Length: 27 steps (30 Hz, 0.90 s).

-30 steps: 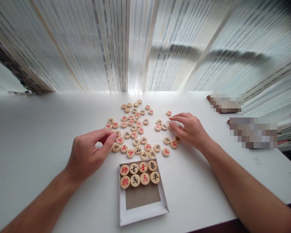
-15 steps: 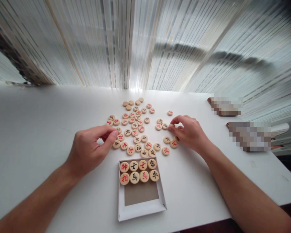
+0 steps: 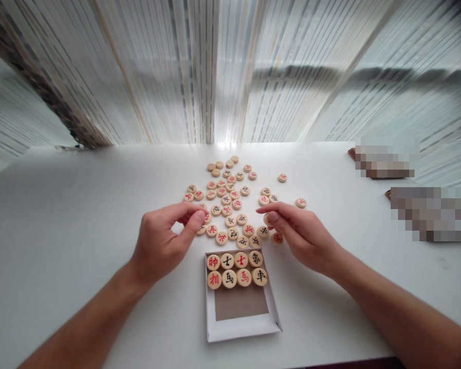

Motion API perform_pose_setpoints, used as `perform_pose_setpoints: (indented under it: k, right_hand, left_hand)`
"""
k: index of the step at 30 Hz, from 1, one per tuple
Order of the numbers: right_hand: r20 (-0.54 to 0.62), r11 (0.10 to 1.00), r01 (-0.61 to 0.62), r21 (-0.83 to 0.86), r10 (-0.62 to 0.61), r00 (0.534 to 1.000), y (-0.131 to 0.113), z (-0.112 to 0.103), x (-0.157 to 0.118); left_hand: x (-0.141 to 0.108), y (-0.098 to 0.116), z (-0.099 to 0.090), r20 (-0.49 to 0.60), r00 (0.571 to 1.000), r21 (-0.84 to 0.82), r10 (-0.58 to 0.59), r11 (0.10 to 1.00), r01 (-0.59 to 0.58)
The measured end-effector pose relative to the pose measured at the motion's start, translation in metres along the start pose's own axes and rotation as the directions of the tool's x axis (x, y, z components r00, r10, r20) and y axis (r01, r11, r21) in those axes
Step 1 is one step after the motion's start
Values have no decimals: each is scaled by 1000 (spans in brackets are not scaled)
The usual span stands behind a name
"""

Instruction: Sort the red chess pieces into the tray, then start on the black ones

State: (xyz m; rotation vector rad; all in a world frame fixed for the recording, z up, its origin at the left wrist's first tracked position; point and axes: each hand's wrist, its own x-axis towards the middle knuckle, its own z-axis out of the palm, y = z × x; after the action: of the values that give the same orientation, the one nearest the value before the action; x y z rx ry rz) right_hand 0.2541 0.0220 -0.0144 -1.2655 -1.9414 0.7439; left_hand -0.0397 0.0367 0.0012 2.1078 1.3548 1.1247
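My left hand (image 3: 169, 236) hovers at the left side of a spread of round wooden Chinese chess pieces (image 3: 226, 210). Its thumb and index finger are pinched together beside a red-marked piece, and no piece shows between them. On the other side, my right hand (image 3: 299, 233) grips a chess piece (image 3: 268, 219) by the thumb, with the index finger stretched out past it. In front of the spread lies a shallow white open box (image 3: 246, 328). Two rows of larger-looking red and black pieces (image 3: 229, 279) sit face up in its far half; its near half shows a grey-brown bottom.
All this lies on a white table (image 3: 119, 179). A few blank-side-up pieces (image 3: 215, 172) are at the far end of the spread. Two blurred-out flat objects (image 3: 384, 161) lie at the right. A striped curtain (image 3: 230, 72) hangs behind the table.
My right hand has moved left and nearer to the box, carrying a piece from the right-hand cluster. My left hand keeps its pinch beside the same pieces. The whole view has shifted slightly.
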Motion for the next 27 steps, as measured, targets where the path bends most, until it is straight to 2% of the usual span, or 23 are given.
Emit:
perform_pose_setpoints:
  k: [4,8,14,18,22,27]
  right_hand:
    - [113,996,12,87,-22,993,-28,13,-9]
    - [184,971,-1,240,-45,982,-37,19,-7]
    - [207,926,-110,360,36,978,-42,18,16]
    - [161,884,-75,461,-1,987,-50,22,29]
    - [101,812,-110,574,63,993,-46,31,24]
    - [160,695,-209,688,136,978,-38,34,11]
  left_hand:
    - [-9,16,9,130,990,-227,-52,970,80]
    - [-15,23,17,242,969,-362,-48,922,136]
    - [-15,23,15,253,963,-442,-98,873,205]
    - [-13,25,14,248,956,-510,-156,818,265]
    - [-12,24,17,260,943,-587,-207,742,324]
    - [-14,24,22,287,932,-624,-224,694,359]
